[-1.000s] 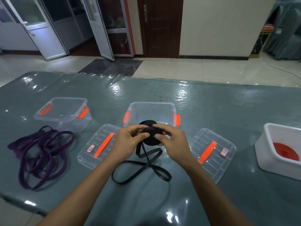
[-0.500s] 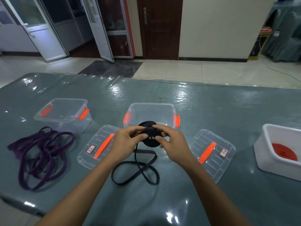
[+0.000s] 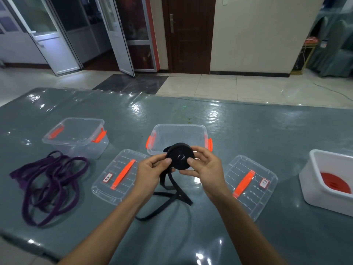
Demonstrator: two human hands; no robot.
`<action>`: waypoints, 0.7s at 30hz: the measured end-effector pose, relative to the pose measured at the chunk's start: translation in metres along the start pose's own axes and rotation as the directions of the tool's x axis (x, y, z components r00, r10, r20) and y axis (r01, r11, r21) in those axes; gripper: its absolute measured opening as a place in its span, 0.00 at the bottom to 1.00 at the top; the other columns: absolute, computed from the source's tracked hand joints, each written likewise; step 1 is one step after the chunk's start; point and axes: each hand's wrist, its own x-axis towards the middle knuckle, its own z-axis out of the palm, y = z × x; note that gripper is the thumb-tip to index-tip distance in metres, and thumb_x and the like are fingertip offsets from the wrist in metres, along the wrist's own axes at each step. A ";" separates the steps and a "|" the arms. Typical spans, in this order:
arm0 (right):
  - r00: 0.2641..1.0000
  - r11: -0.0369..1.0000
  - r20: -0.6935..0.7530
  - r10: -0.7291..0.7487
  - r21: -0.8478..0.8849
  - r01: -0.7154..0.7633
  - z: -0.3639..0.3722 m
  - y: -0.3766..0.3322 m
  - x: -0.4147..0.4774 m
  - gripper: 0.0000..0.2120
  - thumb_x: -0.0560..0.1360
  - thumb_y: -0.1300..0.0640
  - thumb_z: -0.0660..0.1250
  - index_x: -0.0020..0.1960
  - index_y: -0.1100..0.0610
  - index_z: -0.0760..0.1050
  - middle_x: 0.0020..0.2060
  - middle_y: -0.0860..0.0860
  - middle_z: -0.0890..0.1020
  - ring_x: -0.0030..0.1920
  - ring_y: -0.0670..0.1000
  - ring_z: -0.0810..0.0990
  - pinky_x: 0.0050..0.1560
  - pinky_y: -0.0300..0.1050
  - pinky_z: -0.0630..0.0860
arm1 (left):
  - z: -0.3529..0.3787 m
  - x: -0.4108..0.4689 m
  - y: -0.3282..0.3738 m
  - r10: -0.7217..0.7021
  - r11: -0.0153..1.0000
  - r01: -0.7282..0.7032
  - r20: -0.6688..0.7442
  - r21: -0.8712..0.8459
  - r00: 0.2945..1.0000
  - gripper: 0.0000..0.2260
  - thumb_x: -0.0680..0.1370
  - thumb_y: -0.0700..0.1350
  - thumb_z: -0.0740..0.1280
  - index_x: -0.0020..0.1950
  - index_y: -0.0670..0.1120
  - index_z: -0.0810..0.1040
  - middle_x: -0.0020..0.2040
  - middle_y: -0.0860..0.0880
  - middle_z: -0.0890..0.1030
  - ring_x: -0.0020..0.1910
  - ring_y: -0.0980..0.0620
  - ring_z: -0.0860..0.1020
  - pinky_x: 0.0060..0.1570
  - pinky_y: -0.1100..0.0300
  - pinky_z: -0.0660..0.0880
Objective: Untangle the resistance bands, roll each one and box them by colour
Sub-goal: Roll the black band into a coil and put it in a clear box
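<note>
three containers stand on the grey-green table (image 3: pixel 248 131). the left clear box (image 3: pixel 76 136) and the middle clear box (image 3: pixel 179 132), both with orange latches, stand open-topped, and the table shows through their walls. a white tub (image 3: pixel 322 188) at the right holds a red roll (image 3: pixel 336 183) lying flat on its bottom. two clear lids with orange handles lie flat nearer the person: the left lid (image 3: pixel 107 188) in front of the gap between the clear boxes, the right lid (image 3: pixel 254 196) between the middle clear box and the white tub.

the picture's right edge cuts off the white tub. each lid carries a small label too small to read. the fingers behind the coil are hidden.

the black band (image 3: pixel 180 156) is mostly wound into a flat coil, held up just in front of the middle clear box. the left hand (image 3: pixel 150 173) pinches its left edge with thumb on the face and fingers curled behind; the right hand (image 3: pixel 208 169) grips the right edge the same way. the unwound tail hangs below the hands and loops on the table between the forearms. the purple bands (image 3: pixel 49 182) lie tangled on the table, well apart to the left.
</note>
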 end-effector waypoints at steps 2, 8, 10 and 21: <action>1.000 1.000 -0.004 0.007 0.020 -0.007 0.000 0.003 -0.001 0.14 0.78 0.72 0.66 0.58 0.59 0.79 0.52 0.59 0.85 0.51 0.60 0.86 0.44 0.53 0.84 | -0.001 0.000 0.001 0.000 1.000 0.000 0.020 -0.001 1.000 0.15 0.74 0.42 0.73 0.59 0.38 0.83 0.52 0.39 0.86 0.49 0.41 0.86 0.50 0.54 0.83; 1.000 0.995 -0.012 -0.014 -0.097 0.013 0.004 0.012 -0.004 0.15 0.77 0.71 0.67 0.59 0.56 0.78 0.53 0.54 0.85 0.55 0.57 0.85 0.48 0.52 0.84 | -0.004 0.003 0.008 -0.002 0.998 0.000 0.024 0.055 1.000 0.13 0.72 0.39 0.74 0.56 0.40 0.84 0.50 0.40 0.87 0.49 0.43 0.86 0.53 0.53 0.83; 0.975 0.853 0.053 -0.217 -0.475 0.216 0.000 0.008 -0.003 0.19 0.76 0.67 0.69 0.62 0.50 0.77 0.56 0.46 0.83 0.59 0.48 0.82 0.54 0.46 0.83 | -0.008 0.005 0.010 0.016 0.990 -0.024 0.057 0.138 0.998 0.09 0.75 0.34 0.73 0.54 0.42 0.85 0.49 0.42 0.87 0.50 0.45 0.86 0.53 0.55 0.83; 0.853 0.314 0.505 -0.131 -0.795 0.519 -0.012 -0.006 0.001 0.25 0.79 0.60 0.66 0.72 0.44 0.71 0.62 0.41 0.75 0.61 0.43 0.74 0.60 0.43 0.75 | -0.005 -0.003 0.023 0.033 0.908 -0.133 0.248 0.397 0.968 0.09 0.76 0.35 0.74 0.55 0.43 0.85 0.47 0.46 0.87 0.48 0.48 0.86 0.50 0.61 0.81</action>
